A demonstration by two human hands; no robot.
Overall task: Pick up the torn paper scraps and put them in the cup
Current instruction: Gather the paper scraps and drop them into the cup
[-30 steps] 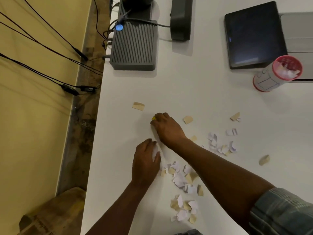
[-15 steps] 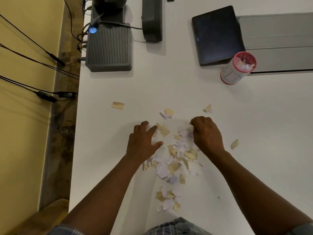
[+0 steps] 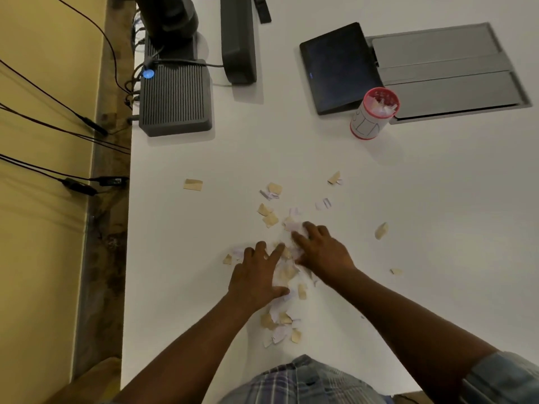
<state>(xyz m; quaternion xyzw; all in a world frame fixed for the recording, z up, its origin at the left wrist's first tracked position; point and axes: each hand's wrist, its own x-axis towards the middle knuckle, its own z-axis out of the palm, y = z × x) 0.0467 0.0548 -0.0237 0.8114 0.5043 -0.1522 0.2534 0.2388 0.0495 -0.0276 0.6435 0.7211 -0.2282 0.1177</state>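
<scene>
cup (image 3: 374,113) markings, perhaps drawn lines, unreadable

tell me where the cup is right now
In the head view the red-rimmed cup stands upright at upper right on the white table, just in front of the dark tablet, far beyond both hands.

1. The white table (image 3: 437,228) lies bare between the paper scraps (image 3: 287,272) and the cup (image 3: 374,113), so a hand could pass that way.
2. A few stray scraps lie flat along that stretch.
3. Just behind the cup stand a dark tablet (image 3: 338,65) and a grey hatch panel (image 3: 449,74), closing off the far side.
4. At the far left a ribbed grey box (image 3: 175,100) and a dark upright device (image 3: 237,39) take up the corner.
5. Cables (image 3: 58,126) hang off the left edge.
</scene>
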